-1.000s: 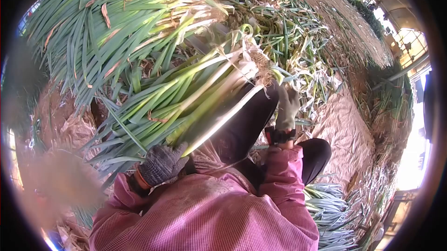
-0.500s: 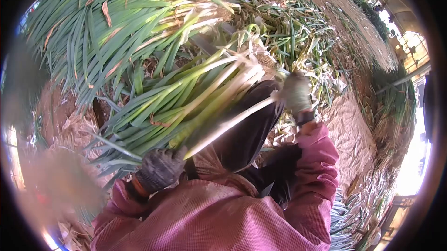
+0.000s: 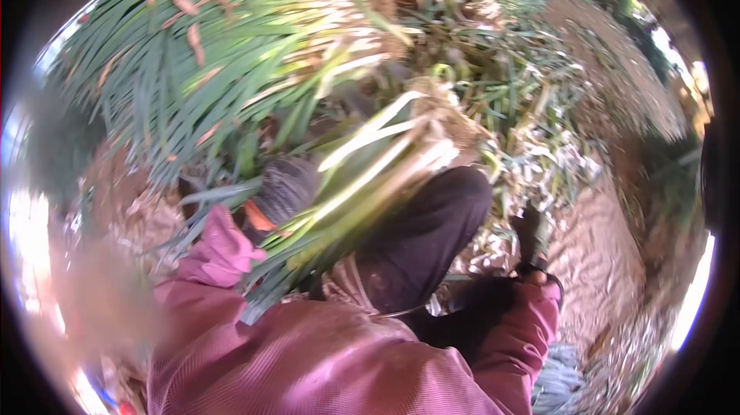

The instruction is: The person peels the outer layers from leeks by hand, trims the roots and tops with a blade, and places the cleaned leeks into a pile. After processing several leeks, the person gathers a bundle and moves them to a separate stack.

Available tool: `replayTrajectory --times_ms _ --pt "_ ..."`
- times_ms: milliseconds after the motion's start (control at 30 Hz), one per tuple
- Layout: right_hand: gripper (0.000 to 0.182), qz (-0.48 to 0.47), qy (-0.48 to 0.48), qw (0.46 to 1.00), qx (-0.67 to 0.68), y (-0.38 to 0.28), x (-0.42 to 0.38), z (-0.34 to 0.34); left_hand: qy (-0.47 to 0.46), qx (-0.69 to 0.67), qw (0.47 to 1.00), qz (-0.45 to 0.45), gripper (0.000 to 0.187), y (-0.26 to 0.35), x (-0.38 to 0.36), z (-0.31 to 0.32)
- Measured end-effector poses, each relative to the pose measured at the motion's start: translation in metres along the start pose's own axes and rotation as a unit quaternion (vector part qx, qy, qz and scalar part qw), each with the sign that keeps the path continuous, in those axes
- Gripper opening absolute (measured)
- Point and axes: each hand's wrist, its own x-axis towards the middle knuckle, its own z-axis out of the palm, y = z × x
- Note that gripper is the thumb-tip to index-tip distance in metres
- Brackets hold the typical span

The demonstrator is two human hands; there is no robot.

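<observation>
A bundle of long green onions (image 3: 362, 184) lies by my bent knee, its pale root ends pointing up and right. My left hand (image 3: 287, 188), in a dark grey glove, is at the far edge of the bundle's green leaves, back of the hand up. Its fingers are blurred and partly out of sight, so their grip does not show. My right hand (image 3: 532, 231), in a greenish glove, hangs low to the right of the knee, beside stripped leaf scraps (image 3: 493, 241). Motion smears its fingers, and nothing plainly shows in them.
A large pile of green onions (image 3: 208, 60) spreads across the upper left. Loose peeled leaves (image 3: 509, 99) cover the ground ahead to the right. Brown sheeting (image 3: 597, 230) lies right of my right hand. More green onions (image 3: 559, 376) lie at the lower right.
My left hand has moved up and away along the leaves. My right hand has moved right and down, off the onion stalk stretched between both hands. That stalk no longer crosses my knee.
</observation>
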Motion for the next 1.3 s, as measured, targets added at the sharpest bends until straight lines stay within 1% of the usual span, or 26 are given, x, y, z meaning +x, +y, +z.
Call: replayTrajectory --times_ms 67,133,167,200,233,267,367,500,533,567,600,667,700,733,833,867,900,933,967,1000,1033,1067,1133,1167,1200,1300 --pt "0.03 0.048 0.022 0.997 0.06 0.041 0.016 0.033 0.034 0.044 0.998 0.032 0.027 0.005 -0.021 -0.013" --pt "0.025 -0.032 -0.011 0.995 -0.09 0.071 0.028 0.039 0.032 0.07 0.997 0.024 0.026 0.014 -0.049 -0.035" --pt "0.024 -0.208 0.007 0.935 -0.289 0.142 0.053 0.085 -0.001 0.071 0.997 -0.003 0.028 0.017 -0.062 -0.047" --pt "0.022 -0.065 -0.066 0.99 -0.102 0.093 0.048 0.06 -0.015 0.083 0.996 -0.038 0.031 0.021 -0.08 -0.055" --pt "0.021 -0.158 0.036 0.986 -0.03 0.147 0.059 0.105 -0.022 0.09 0.993 -0.071 0.035 0.027 -0.096 -0.061" --pt "0.02 -0.073 -0.061 0.995 -0.001 0.069 0.04 0.057 -0.023 0.096 0.99 -0.101 0.038 0.031 -0.111 -0.066" --pt "0.024 -0.011 -0.153 0.977 -0.145 0.051 0.041 0.074 -0.017 0.059 0.982 -0.181 0.045 0.03 -0.16 -0.071" --pt "0.032 -0.07 -0.031 0.984 -0.162 0.045 0.026 0.088 -0.021 0.152 0.967 -0.202 0.036 -0.003 -0.213 -0.1" --pt "0.029 -0.207 -0.03 0.924 -0.32 0.056 0.031 0.093 -0.04 0.193 0.958 -0.206 0.032 -0.016 -0.232 -0.102" --pt "0.039 -0.331 -0.023 0.821 -0.464 0.073 0.041 0.099 -0.06 0.232 0.948 -0.208 0.029 -0.034 -0.256 -0.1" --pt "0.037 -0.296 0.024 0.87 -0.393 0.096 0.041 0.105 -0.079 0.269 0.938 -0.207 0.027 -0.053 -0.28 -0.101" --pt "0.037 -0.212 0.111 0.941 -0.238 0.127 0.045 0.125 -0.027 0.267 0.906 -0.328 0.016 -0.097 -0.32 -0.115" --pt "0.033 -0.249 0.095 0.911 -0.316 0.125 0.061 0.138 -0.053 0.553 0.791 -0.258 0.019 -0.123 -0.34 -0.127" --pt "0.03 -0.281 0.077 0.873 -0.392 0.124 0.078 0.155 -0.069 0.706 0.672 -0.212 0.024 -0.166 -0.382 -0.121" --pt "0.021 -0.326 0.0 0.714 -0.62 0.174 0.07 0.144 -0.11 0.478 0.774 -0.4 0.061 -0.32 -0.526 -0.065" --pt "0.022 -0.42 0.087 0.671 -0.605 0.147 0.046 0.117 -0.126 0.366 0.722 -0.573 0.077 -0.347 -0.551 -0.051" --pt "0.023 -0.499 0.183 0.617 -0.58 0.128 0.024 0.093 -0.164 0.284 0.744 -0.583 0.083 -0.348 -0.532 -0.06" --pt "0.022 -0.44 0.114 0.749 -0.483 0.079 0.021 0.073 -0.068 0.402 0.761 -0.505 0.08 -0.365 -0.529 -0.021" --pt "0.022 -0.319 0.055 0.883 -0.34 0.023 0.013 0.05 -0.118 0.234 0.775 -0.575 0.071 -0.307 -0.412 -0.074" --pt "0.022 -0.157 0.016 0.976 -0.153 -0.034 0.002 0.022 -0.067 0.194 0.83 -0.519 0.06 -0.288 -0.367 -0.066" --pt "0.023 -0.039 0.007 0.999 -0.019 -0.076 -0.013 -0.004 0.015 0.134 0.897 -0.42 0.055 -0.277 -0.335 -0.024" --pt "0.025 0.007 0.011 0.999 0.042 -0.104 -0.022 -0.024 0.098 0.077 0.939 -0.322 0.049 -0.268 -0.307 0.006" --pt "0.023 -0.018 0.046 0.994 0.101 -0.096 -0.01 -0.015 0.093 -0.036 0.975 -0.201 0.041 -0.181 -0.201 0.006" --pt "0.021 -0.01 0.045 0.991 0.126 -0.126 -0.014 -0.034 0.037 -0.173 0.966 -0.189 0.044 -0.126 -0.144 -0.034" --pt "0.02 -0.036 0.063 0.989 0.129 -0.138 -0.011 -0.038 0.106 -0.191 0.967 -0.128 0.043 -0.09 -0.121 -0.021" --pt "0.016 -0.063 0.061 0.992 0.087 -0.133 0.012 -0.033 -0.114 -0.209 0.966 -0.097 0.081 -0.017 -0.021 -0.032"
